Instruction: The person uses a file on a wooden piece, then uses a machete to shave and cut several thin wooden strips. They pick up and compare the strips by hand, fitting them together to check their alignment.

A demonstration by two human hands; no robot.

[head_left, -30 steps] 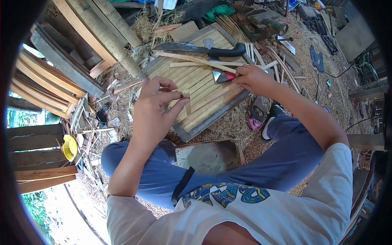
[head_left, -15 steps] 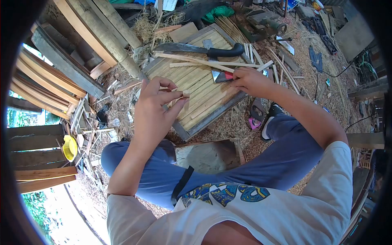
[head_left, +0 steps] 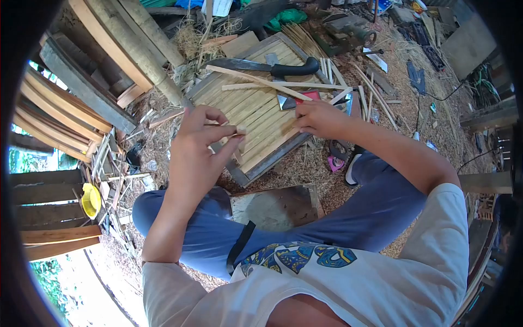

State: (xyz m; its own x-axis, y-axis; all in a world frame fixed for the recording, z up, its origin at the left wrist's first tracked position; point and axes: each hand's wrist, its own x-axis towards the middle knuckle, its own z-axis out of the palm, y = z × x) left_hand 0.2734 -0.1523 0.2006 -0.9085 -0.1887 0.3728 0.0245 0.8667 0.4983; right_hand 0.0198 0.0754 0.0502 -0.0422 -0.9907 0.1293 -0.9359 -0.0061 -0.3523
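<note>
My left hand [head_left: 201,141] pinches a small wooden piece [head_left: 238,132] between thumb and fingers, above the left part of the slatted wooden board [head_left: 256,103]. Over the board's right edge is my right hand [head_left: 321,120], its fingers closed; what they hold, if anything, is too small to make out. Just beyond it lie a red object [head_left: 310,96] and a metal blade [head_left: 285,102]. A large knife with a black handle [head_left: 297,68] rests across the far part of the board, with thin wooden strips [head_left: 256,86] beside it.
A low wooden block [head_left: 275,210] lies between my legs. A handsaw handle [head_left: 339,150] and a pink object [head_left: 335,163] are on the shavings to the right. Bamboo and planks [head_left: 125,43] lean at the left, near a yellow bowl [head_left: 91,201]. A metal vise [head_left: 365,37] is at the far right.
My right hand has moved slightly left and down, away from the red object, which shows more. My left hand has shifted slightly left, still pinching the small piece.
</note>
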